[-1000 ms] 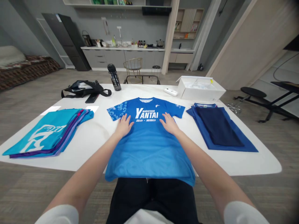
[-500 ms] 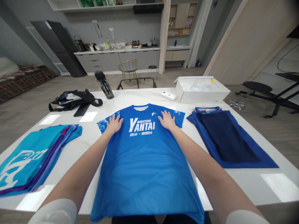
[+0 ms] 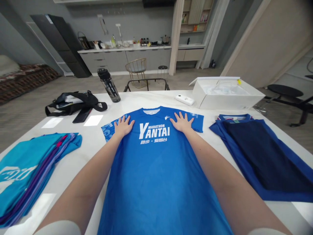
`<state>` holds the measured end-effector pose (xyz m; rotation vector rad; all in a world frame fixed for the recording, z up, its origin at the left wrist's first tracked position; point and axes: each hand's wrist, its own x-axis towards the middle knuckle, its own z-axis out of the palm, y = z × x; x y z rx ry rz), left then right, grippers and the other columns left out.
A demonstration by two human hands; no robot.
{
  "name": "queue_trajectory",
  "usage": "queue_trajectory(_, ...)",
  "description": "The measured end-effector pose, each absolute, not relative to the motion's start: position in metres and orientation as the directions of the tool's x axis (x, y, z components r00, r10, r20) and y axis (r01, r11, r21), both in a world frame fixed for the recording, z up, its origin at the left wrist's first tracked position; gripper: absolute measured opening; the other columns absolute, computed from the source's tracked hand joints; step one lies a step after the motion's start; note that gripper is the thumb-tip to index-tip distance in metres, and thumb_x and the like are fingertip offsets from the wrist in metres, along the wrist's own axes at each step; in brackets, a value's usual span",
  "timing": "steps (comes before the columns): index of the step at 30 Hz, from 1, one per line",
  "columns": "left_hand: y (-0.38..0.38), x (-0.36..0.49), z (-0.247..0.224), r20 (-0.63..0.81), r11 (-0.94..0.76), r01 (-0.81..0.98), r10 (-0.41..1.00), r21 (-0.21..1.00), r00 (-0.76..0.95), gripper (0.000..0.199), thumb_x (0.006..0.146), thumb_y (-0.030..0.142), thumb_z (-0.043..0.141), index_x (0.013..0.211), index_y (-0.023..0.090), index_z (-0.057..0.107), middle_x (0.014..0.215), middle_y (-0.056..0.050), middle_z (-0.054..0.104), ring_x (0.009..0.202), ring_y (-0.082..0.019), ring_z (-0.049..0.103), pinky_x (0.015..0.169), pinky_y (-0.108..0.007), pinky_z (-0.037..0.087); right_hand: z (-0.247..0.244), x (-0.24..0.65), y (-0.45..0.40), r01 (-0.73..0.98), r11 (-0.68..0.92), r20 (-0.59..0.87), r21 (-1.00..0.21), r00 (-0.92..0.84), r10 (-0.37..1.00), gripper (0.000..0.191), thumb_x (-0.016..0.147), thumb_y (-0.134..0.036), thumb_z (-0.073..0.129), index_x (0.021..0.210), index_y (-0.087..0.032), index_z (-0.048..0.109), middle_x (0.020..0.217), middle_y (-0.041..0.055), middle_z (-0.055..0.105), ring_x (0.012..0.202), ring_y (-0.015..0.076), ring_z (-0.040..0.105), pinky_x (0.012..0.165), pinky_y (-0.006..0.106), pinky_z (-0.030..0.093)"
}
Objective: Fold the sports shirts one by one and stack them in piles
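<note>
A blue T-shirt (image 3: 156, 166) with white lettering is spread front side up on the white table (image 3: 85, 148), collar at the far side. My left hand (image 3: 124, 126) rests flat on its left shoulder, fingers spread beside the patterned sleeve. On the right shoulder lies my right hand (image 3: 182, 122), also flat with fingers apart, near the small white logo. Neither hand holds anything. The lower hem is out of view.
Folded turquoise and purple clothes (image 3: 31, 163) lie at the left, dark blue ones (image 3: 264, 153) at the right. Along the far side are a black bag (image 3: 75, 102), a phone (image 3: 82, 115), a bottle (image 3: 109, 85), a white device (image 3: 185, 100) and an open white box (image 3: 227, 98).
The view has moved closer, and the shirt's lower hem has left the frame. Both hands remain flat on the shoulders, with little change in their place on the cloth.
</note>
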<state>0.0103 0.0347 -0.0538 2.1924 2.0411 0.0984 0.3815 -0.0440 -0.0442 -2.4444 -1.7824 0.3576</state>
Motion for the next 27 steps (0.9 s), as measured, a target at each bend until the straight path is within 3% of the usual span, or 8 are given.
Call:
queue_trajectory(11,0.097,0.016,-0.053,-0.051,-0.116,0.98,0.991,0.163,0.125,0.076,0.095,0.071,0.02,0.159,0.031,0.029,0.168,-0.007,0.018,0.154,-0.037,0.015,0.12,-0.068,0.009,-0.045,0.385,0.001,0.928,-0.327,-0.119,-0.18,0.309,0.944,0.08,0.094,-0.078,0.012,0.161,-0.036,0.019,0.17,0.0024,0.011,0.153,0.0433,0.005,0.11,0.081,-0.001)
queue_trajectory(14,0.091,0.026,-0.047,0.073,-0.165,0.978,0.985,0.124,0.157,0.07,0.1,0.061,0.02,0.16,0.025,0.029,0.168,-0.011,0.02,0.154,-0.036,0.017,0.12,-0.067,0.008,-0.041,0.379,0.002,0.939,-0.305,-0.057,-0.161,0.3,0.952,0.077,0.097,-0.073,0.012,0.161,-0.033,0.022,0.17,0.0043,0.013,0.153,0.042,0.006,0.112,0.078,0.0)
queue_trajectory(18,0.054,0.05,-0.042,0.247,-0.325,0.942,0.922,0.081,0.297,0.063,0.104,0.048,0.02,0.16,0.021,0.028,0.167,-0.011,0.022,0.154,-0.03,0.018,0.123,-0.058,0.008,-0.038,0.359,-0.017,0.985,-0.145,0.163,-0.092,0.159,0.974,0.07,0.103,-0.06,0.01,0.161,-0.025,0.024,0.169,0.0073,0.014,0.155,0.0334,0.007,0.12,0.066,0.0)
queue_trajectory(21,0.018,0.064,-0.045,0.167,-0.363,0.922,0.926,0.137,0.339,0.063,0.104,0.052,0.019,0.16,0.023,0.03,0.167,-0.011,0.022,0.154,-0.031,0.019,0.123,-0.06,0.012,-0.042,0.352,-0.038,0.978,-0.138,0.106,-0.155,0.155,0.982,0.068,0.103,-0.061,0.011,0.16,-0.029,0.026,0.169,0.0056,0.018,0.154,0.0325,0.013,0.12,0.067,0.006)
queue_trajectory(24,-0.006,0.066,-0.052,0.023,-0.318,0.93,0.947,0.186,0.32,0.067,0.102,0.059,0.018,0.16,0.026,0.029,0.168,-0.011,0.02,0.155,-0.033,0.017,0.121,-0.064,0.014,-0.045,0.367,-0.05,0.924,-0.28,0.029,-0.262,0.298,0.954,0.07,0.1,-0.068,0.011,0.16,-0.034,0.027,0.169,0.0031,0.017,0.153,0.0356,0.015,0.116,0.073,0.01)
queue_trajectory(27,-0.014,0.063,-0.055,-0.039,-0.307,0.933,0.947,0.185,0.319,0.07,0.1,0.064,0.017,0.16,0.029,0.028,0.168,-0.009,0.019,0.155,-0.032,0.015,0.121,-0.063,0.013,-0.043,0.399,-0.049,0.847,-0.413,-0.049,-0.335,0.422,0.905,0.075,0.098,-0.071,0.009,0.159,-0.033,0.03,0.168,0.0042,0.021,0.153,0.038,0.018,0.118,0.071,0.01)
